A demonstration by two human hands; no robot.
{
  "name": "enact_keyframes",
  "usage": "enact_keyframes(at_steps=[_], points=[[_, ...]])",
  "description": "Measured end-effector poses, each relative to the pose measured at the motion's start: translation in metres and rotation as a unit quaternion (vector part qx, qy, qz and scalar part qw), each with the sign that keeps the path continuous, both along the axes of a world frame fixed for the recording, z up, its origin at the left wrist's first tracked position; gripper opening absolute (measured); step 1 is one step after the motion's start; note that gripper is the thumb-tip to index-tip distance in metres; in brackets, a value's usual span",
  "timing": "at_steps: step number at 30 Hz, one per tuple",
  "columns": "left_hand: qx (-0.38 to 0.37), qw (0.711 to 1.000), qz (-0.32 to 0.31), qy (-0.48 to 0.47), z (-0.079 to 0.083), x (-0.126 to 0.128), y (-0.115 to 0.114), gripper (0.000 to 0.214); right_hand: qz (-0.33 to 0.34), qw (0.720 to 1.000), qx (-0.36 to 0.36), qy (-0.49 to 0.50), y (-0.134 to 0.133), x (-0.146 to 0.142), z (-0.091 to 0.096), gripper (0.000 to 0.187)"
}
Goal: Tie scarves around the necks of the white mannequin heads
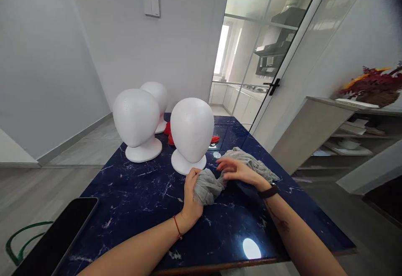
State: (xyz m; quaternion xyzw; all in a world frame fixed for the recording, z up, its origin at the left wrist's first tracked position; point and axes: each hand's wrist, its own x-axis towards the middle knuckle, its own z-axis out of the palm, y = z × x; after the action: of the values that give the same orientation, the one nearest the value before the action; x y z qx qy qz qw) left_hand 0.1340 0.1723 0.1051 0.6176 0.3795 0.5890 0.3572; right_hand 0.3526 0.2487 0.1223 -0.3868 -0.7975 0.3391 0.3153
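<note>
The L grip [192,194] was closed round the bunched end of the gray cloth [210,187], prob. so it'd stay bunched. The R grip [237,170] was open w/ bent fingers near the thin bit; couldn't tell if it touched. The rest of the cloth lay to the right on the blue tabletop [150,209], near the white heads [192,129]. Each head stood on a round foot, prob. so it wouldn't tip. On the shelf [298,129], a basket [378,98] had red & yellow flowers [364,81] in it.
</note>
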Motion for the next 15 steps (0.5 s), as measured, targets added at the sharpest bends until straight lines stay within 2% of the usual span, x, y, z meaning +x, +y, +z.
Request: enact_keyframes(at_steps=[1, 2, 3, 4, 5, 7, 9, 11, 13, 15], points=[[0.001, 1.000, 0.007, 0.000, 0.000, -0.001, 0.000, 0.025, 0.077, 0.996, -0.047, -0.024, -0.003, -0.007, -0.001, 0.052], [0.003, 1.000, 0.016, -0.001, 0.001, -0.001, 0.000, 0.021, 0.125, 0.988, -0.073, -0.048, -0.005, -0.011, -0.003, 0.055], [0.005, 1.000, 0.024, -0.003, 0.001, -0.002, 0.000, 0.018, 0.146, 0.984, -0.080, -0.070, -0.005, -0.013, -0.006, 0.052], [0.010, 1.000, 0.028, -0.003, 0.001, -0.002, 0.000, 0.015, 0.138, 0.984, -0.071, -0.087, -0.003, -0.012, -0.010, 0.044], [0.017, 1.000, 0.026, 0.002, 0.001, -0.003, -0.001, 0.013, 0.107, 0.988, -0.050, -0.098, 0.001, -0.011, -0.014, 0.032], [0.030, 0.999, -0.005, 0.038, 0.000, -0.002, -0.002, 0.012, -0.002, 0.996, 0.009, -0.087, 0.010, -0.004, -0.023, 0.019], [0.050, 0.990, -0.063, 0.116, 0.000, -0.001, -0.003, 0.013, -0.138, 0.989, 0.058, -0.019, 0.020, 0.006, -0.029, 0.023], [0.085, 0.967, -0.126, 0.202, 0.001, 0.000, -0.005, 0.018, -0.240, 0.964, 0.066, 0.092, 0.028, 0.015, -0.032, 0.029], [0.139, 0.933, -0.203, 0.262, 0.004, 0.003, -0.009, 0.027, -0.277, 0.942, 0.028, 0.186, 0.031, 0.021, -0.030, 0.033], [0.178, 0.901, -0.282, 0.277, 0.007, 0.005, -0.014, 0.034, -0.263, 0.939, -0.013, 0.223, 0.028, 0.022, -0.026, 0.034]])
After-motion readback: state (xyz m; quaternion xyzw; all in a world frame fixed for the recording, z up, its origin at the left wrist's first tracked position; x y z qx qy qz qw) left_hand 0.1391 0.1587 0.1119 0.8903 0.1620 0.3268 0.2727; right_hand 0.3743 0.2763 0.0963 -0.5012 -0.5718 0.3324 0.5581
